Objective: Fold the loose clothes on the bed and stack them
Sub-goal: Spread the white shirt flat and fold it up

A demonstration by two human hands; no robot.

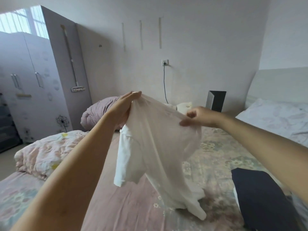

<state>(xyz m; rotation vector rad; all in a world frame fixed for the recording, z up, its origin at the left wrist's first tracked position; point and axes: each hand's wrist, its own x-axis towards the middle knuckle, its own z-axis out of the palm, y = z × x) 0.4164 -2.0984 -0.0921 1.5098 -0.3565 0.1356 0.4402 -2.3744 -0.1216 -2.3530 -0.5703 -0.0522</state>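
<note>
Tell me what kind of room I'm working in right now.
Most likely a home bedroom: a bed with a floral sheet, a pillow by the headboard, and a tall wardrobe against the wall. Both hands hold a white garment above the bed.

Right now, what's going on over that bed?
A person is holding a white garment up over the bed, one hand at each end of its top edge. The left hand pinches one end at the fingertips; the right hand grips the other. The garment hangs unfolded, its lower end trailing onto the bed. A dark garment lies on the bed at the right, under the right arm. Nothing in view shows a finished stack yet.
</note>
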